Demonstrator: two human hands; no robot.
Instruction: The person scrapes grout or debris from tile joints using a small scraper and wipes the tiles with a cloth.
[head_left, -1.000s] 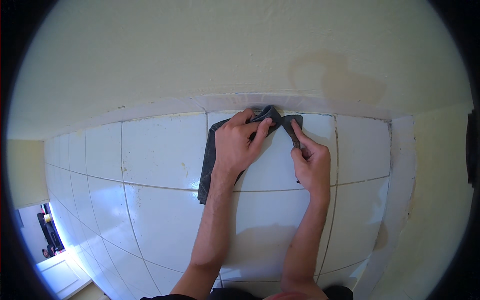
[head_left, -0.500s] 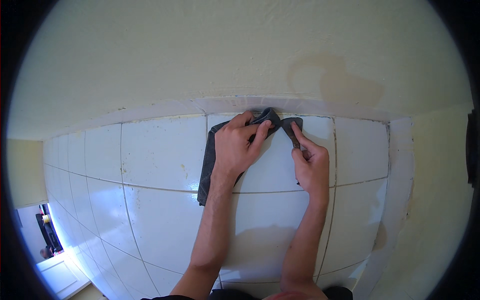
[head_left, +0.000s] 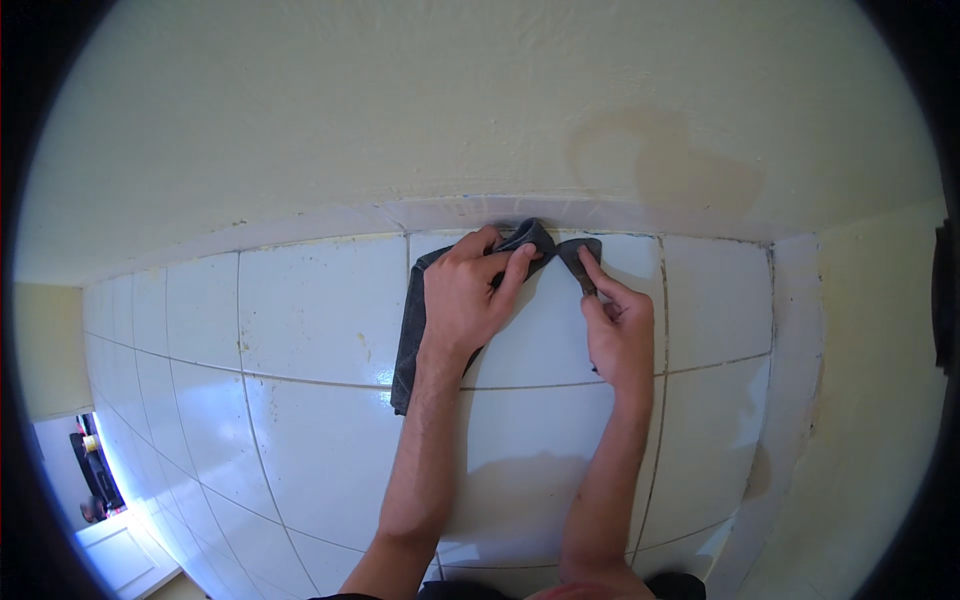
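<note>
My left hand (head_left: 467, 295) grips a dark grey cloth (head_left: 409, 345), its thumb and fingers pinching a folded end against the far edge of the white tiles. The rest of the cloth hangs down along the hand's left side. To the right, my right hand (head_left: 622, 325) is closed round the handle of a scraper (head_left: 578, 262) with a dark flat blade, and the index finger lies along the blade. The blade's tip is beside the folded cloth, near the tile edge. Most of the handle is hidden in the palm.
White tiles (head_left: 320, 310) with dark grout lines spread under both arms, with yellowish specks at the left. A cream wall (head_left: 400, 110) rises beyond a pale skirting strip (head_left: 470, 212). Another wall (head_left: 870, 400) bounds the right. A white panel (head_left: 125, 555) and dark objects (head_left: 97, 470) show at the lower left.
Both hands keep almost the same place and grip. The whole view has shifted slightly, and the cloth and scraper look nearly unmoved against the tiles.
</note>
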